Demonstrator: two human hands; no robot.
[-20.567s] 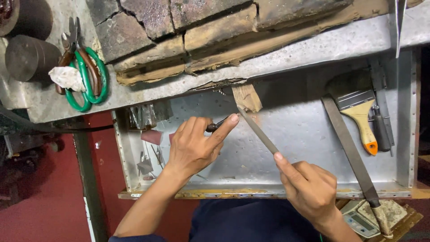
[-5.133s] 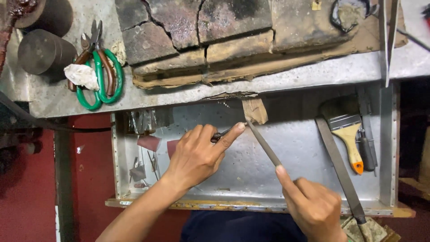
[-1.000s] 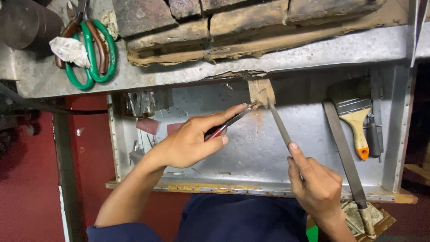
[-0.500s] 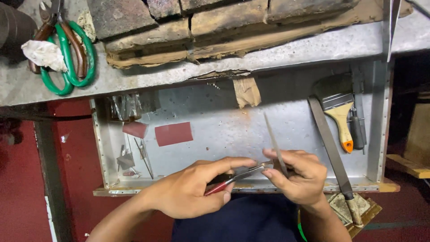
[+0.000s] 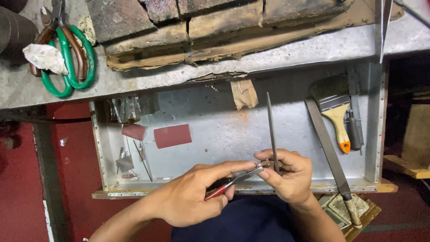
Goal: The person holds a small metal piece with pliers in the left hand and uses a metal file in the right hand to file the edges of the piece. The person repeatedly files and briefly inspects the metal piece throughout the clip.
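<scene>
My left hand grips small red-handled pliers whose jaws point right and pinch a tiny metal piece. My right hand holds a slim metal file upright, its tip pointing away from me, and its thumb and forefinger touch the tiny piece at the plier jaws. Both hands meet over the front edge of a shallow metal tray, below a worn wooden bench peg.
A long flat file, a paintbrush and a dark tool lie at the tray's right. Red abrasive sheets and small metal bits lie at its left. Green-handled shears, a crumpled rag and bricks sit on the bench above.
Both hands have drawn back from the wooden peg to the tray's front edge. The file has turned upright, and my right fingers have come to the piece in the pliers.
</scene>
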